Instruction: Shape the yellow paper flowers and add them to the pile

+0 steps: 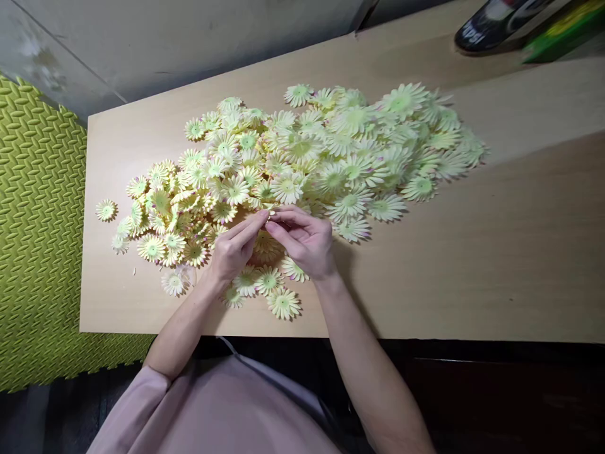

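My left hand [235, 247] and my right hand [305, 243] meet fingertip to fingertip above the table. Both are closed in a pinch on a small pale-yellow artificial flower [270, 213], seen nearly edge-on and mostly hidden by the fingers. Around and beyond them spreads a large heap of loose artificial flower heads [288, 186], with cream petals, green centres and some purple tips. Several more flower heads [283, 304] lie between my forearms, close to the table's near edge.
The light wooden table [472, 271] stands against a grey wall [189, 38]. A yellow-green textured foam mat [42, 221] rises along the left side. At the far right corner are a dark bottle [486, 28] and a green package [562, 34]. One flower head [106, 210] lies apart at left.
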Demonstrator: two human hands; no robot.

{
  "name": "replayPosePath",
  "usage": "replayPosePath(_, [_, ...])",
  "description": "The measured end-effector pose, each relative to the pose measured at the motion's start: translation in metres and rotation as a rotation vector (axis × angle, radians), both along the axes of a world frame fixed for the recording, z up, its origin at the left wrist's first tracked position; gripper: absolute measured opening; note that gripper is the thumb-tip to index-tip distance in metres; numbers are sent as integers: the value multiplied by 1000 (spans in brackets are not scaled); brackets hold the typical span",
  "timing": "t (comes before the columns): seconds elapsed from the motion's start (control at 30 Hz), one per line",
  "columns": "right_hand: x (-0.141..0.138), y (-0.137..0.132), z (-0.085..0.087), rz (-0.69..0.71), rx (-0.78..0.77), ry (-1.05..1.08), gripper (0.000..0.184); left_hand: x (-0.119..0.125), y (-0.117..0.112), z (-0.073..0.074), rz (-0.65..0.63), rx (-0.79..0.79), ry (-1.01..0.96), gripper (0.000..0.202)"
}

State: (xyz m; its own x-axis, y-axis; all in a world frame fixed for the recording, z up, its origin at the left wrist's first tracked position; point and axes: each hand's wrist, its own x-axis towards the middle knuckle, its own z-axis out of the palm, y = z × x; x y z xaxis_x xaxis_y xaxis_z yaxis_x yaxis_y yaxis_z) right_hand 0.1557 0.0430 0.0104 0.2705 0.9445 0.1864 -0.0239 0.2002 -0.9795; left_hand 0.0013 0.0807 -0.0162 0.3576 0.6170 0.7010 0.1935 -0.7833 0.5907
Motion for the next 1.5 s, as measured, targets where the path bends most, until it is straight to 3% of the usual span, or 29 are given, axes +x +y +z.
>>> replayPosePath(0.2, [-1, 0, 1, -3, -8, -2, 20, -1, 0, -3, -18, -57, 40, 51])
replayPosePath(0.97, [0, -1, -3, 32, -1, 29, 14, 2, 1, 4, 90, 99, 45, 49])
replayPosePath(1.5, [1, 1, -1, 44, 11, 73, 12, 3, -1, 5, -15, 44, 33, 54])
